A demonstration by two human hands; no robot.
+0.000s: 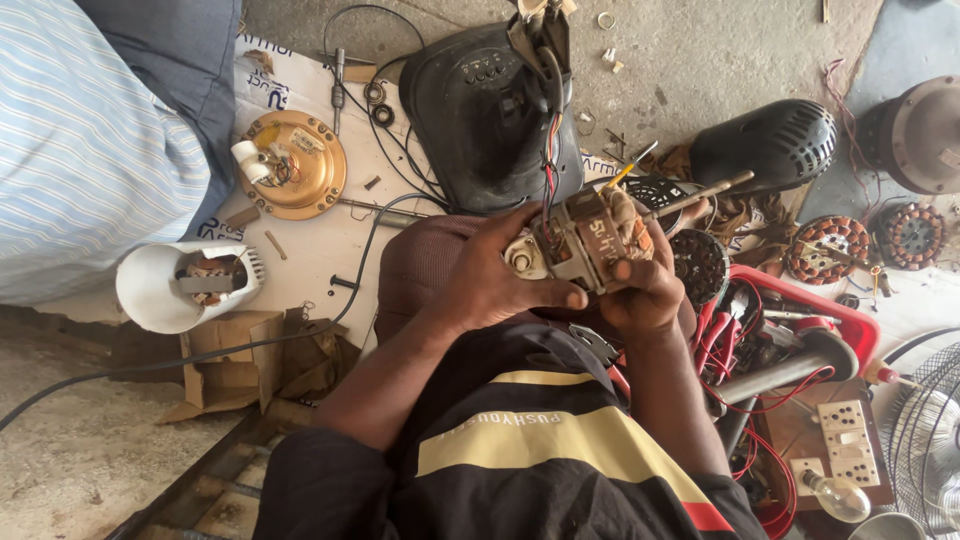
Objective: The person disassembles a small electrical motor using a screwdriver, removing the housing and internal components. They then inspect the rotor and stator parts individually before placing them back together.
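Both hands grip one fan motor (585,240) at mid-frame, above the lap. Left hand (495,275): fingers closed around the motor's left end. Right hand (645,290): fingers wrapped over its right side. Motor shaft (700,195) projects rightward, toward the red tray (850,320).

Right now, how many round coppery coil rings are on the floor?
2: one stator ring right of the red tray, another stator ring beside it at the edge. Clutter may hide more.

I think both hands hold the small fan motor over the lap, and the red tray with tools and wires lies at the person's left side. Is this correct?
Not quite. In the head view, both hands, left and right, do hold the fan motor, but the red tray lies at the person's right side.
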